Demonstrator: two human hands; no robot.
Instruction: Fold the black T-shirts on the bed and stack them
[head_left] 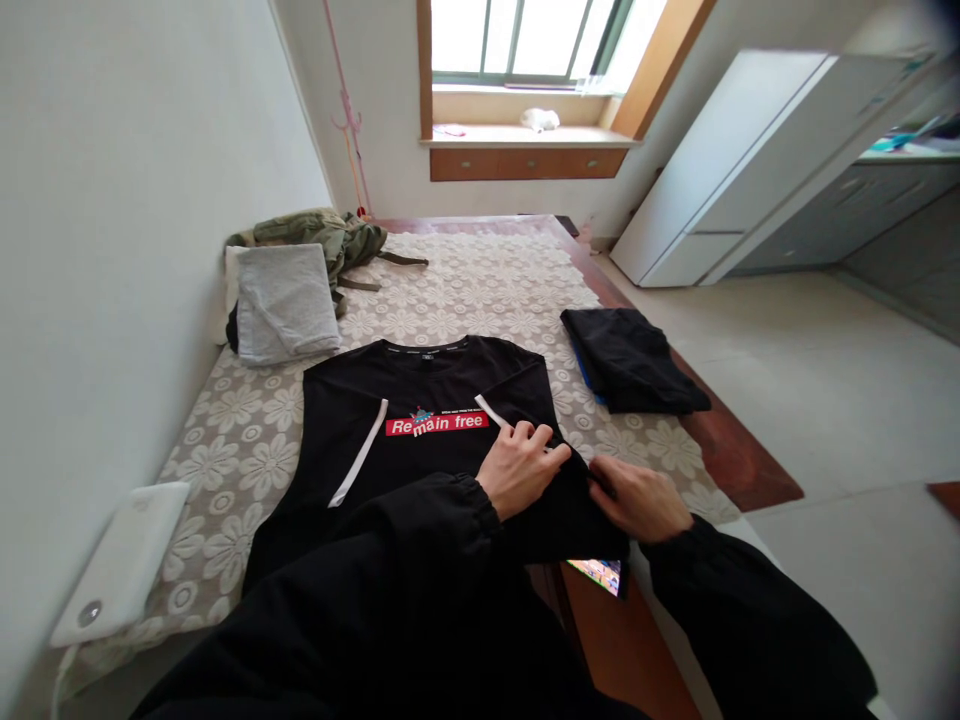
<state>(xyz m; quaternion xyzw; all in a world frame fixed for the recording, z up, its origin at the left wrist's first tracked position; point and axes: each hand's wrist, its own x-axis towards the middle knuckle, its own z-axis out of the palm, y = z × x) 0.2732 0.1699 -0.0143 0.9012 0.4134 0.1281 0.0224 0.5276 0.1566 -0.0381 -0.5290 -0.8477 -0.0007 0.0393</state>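
A black shirt lies flat, front up, on the flowered bed cover, near the person. The left hand presses curled fingers on its right side, pinching a fold of cloth. The right hand grips the shirt's right edge just beside it. Folded black clothes lie to the right, a grey garment far left.

We work over a bed covered with a flower-patterned spread. A black T-shirt lies flat under our grip. Just right of the grip sits a folded black garment; far left, a folded grey cloth, an olive bag and a white device.
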